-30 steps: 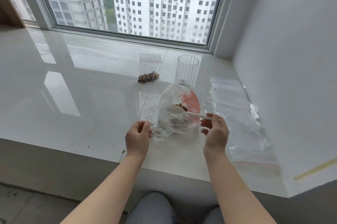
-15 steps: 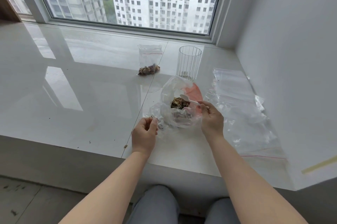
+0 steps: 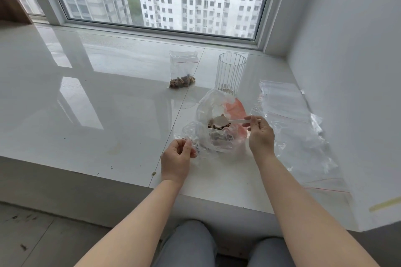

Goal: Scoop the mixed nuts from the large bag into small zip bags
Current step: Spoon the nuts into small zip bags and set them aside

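Spoon (image 3: 221,120) now raised out of nuts (image 3: 217,134) (right grip (image 3: 260,134) higher on handle).

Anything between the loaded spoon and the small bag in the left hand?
Nothing visible. The spoon sits over the big bag; the small bag, pinched by the left hand, lies right beside it. Whether its mouth is open is unclear.

On a glossy white window ledge (image 3: 108,114), the right hand (image 3: 260,136) pinches the handle of a white spoon (image 3: 227,122), whose bowl sits heaped with mixed nuts (image 3: 217,126) inside the mouth of the large clear bag (image 3: 208,103). The left hand (image 3: 176,158) pinches the edge of a small clear bag (image 3: 193,134) just beside it. Farther back lie a small zip bag holding nuts (image 3: 183,71) and an upright ribbed glass (image 3: 231,71). A pile of empty zip bags (image 3: 288,119) lies to the right, near the wall (image 3: 347,71).
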